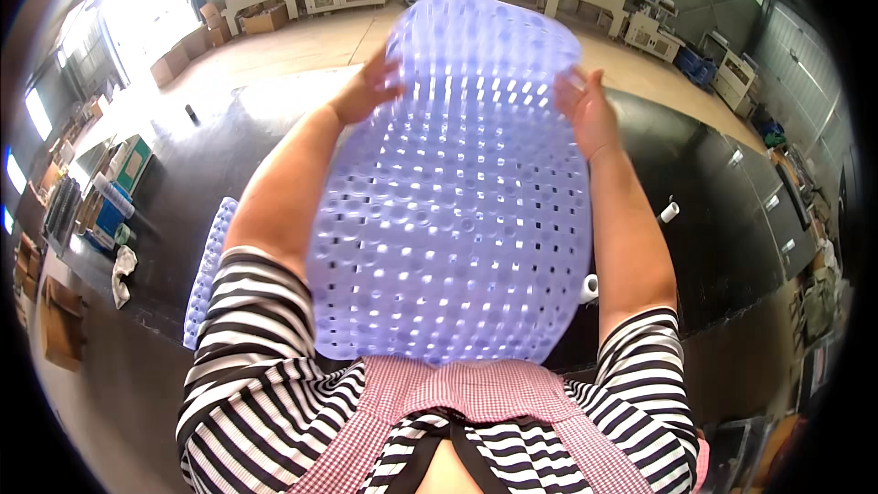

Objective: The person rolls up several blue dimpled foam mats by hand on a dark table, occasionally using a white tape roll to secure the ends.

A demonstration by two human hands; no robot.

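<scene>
A translucent purple perforated mat (453, 210) is held up in front of the chest, hanging down from both hands. The left hand (366, 91) grips its upper left edge, the right hand (585, 110) its upper right edge. Beneath lies a black surface (704, 220); another purple mat (206, 274) lies at its left.

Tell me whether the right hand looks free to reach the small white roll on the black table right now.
Probably not as things stand: the right hand grips the edge of the translucent purple mat, held up together with the left hand. The white roll lies uncovered on the black table, beside the right forearm.
</scene>
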